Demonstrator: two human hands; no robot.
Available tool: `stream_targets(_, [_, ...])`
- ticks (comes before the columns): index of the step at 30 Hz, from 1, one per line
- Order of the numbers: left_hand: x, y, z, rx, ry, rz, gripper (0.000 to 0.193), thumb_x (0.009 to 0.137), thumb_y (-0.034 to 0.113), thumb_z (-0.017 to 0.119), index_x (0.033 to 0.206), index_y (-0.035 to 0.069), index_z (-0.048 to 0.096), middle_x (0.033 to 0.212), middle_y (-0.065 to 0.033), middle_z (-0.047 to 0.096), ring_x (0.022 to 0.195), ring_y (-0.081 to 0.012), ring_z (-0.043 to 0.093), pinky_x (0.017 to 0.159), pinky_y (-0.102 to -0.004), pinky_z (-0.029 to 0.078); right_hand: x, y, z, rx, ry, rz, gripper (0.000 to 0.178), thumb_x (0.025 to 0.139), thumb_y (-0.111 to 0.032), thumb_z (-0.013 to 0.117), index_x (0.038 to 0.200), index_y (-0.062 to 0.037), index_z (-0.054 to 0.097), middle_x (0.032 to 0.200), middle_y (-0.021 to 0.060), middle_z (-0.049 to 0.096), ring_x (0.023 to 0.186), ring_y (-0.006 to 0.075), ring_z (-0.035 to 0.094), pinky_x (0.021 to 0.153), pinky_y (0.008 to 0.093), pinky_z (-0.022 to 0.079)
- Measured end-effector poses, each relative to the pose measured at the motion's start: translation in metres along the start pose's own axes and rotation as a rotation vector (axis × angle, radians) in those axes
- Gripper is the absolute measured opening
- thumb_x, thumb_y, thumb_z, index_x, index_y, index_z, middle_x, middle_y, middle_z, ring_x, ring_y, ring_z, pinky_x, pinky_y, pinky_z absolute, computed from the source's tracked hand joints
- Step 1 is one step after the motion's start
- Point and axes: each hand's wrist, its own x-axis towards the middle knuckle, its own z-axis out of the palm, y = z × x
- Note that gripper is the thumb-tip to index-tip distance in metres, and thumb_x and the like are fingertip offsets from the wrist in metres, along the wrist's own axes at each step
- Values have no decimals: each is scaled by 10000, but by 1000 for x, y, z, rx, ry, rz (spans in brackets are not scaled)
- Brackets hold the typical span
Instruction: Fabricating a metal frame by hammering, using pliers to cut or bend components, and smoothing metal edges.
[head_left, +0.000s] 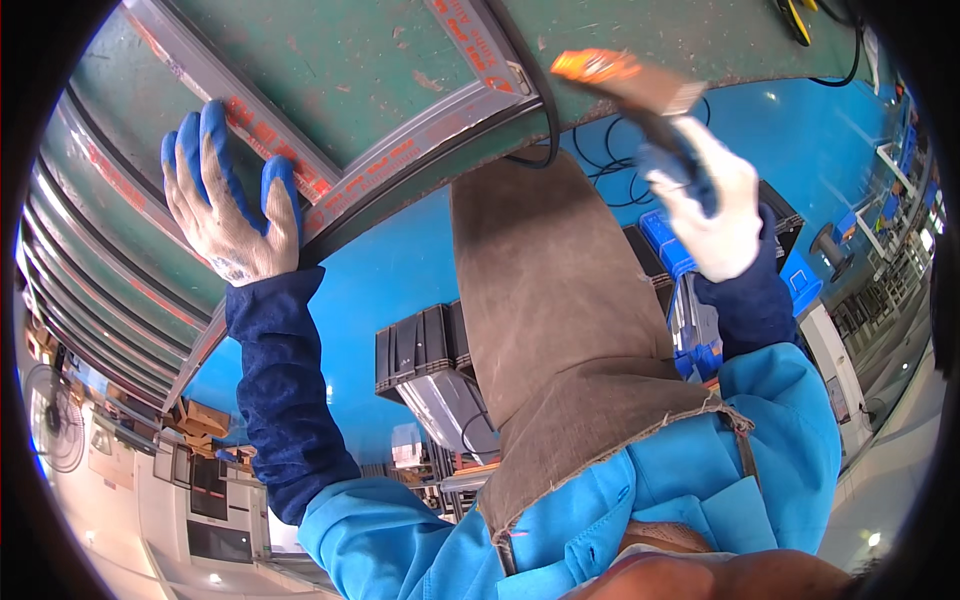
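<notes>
My left hand (232, 205), in a white knit glove with blue-coated fingertips, lies on a grey metal frame (400, 150). Its fingers are stretched and spread beside a corner joint, with the thumb by the bar that meets it. Orange-red print runs along the frame's protective film. Off to the right, my right hand (718, 205), gloved the same way, is raised apart from the frame. It is closed around the dark handle of a mallet-like tool (640, 80), with an orange end and a brownish part; motion blur hides its exact kind.
The frame rests on a scuffed green worktop (640, 30). Several more metal bars (110, 280) lie side by side at the left. Yellow-and-black pliers (795, 20) and a black cable (855, 60) are at the far right. Dark crates (415, 350) stand below, on the blue floor.
</notes>
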Motion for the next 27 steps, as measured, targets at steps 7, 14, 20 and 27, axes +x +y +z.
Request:
stream_targets(7, [8,4,-8,-14,-32,39,566,820,295,558,1343,87,491,1374,-123,490,1306,-373,410,1086,-495,310,1,-3,-11,53,-70,-16,421,794,-178,669,1199,-81,601,979,109,697,757,257,681,658,319,531])
stream_targets(14, [10,11,-19,8,-87,-22,589,809,246,559,1358,53,460,1386,-174,462,1297,-398,404,1089,-489,302,42,9,-24,-289,-102,6,415,825,-283,606,1193,-100,555,1015,113,635,751,311,630,698,362,514])
stream_targets(20, [14,21,-19,-15,-67,-57,516,817,333,526,1250,54,517,1317,-176,503,1273,-409,424,1071,-503,318,108,43,-46,-671,374,-298,425,774,-257,627,1173,-124,567,1139,91,580,997,298,572,856,391,471])
stream_targets(27, [-8,24,-31,-71,-229,315,354,754,383,621,913,82,527,1007,-142,562,944,-371,536,936,-529,403,96,79,-105,-655,450,-187,443,736,-221,656,1162,-124,581,1160,79,566,1118,293,510,936,403,432])
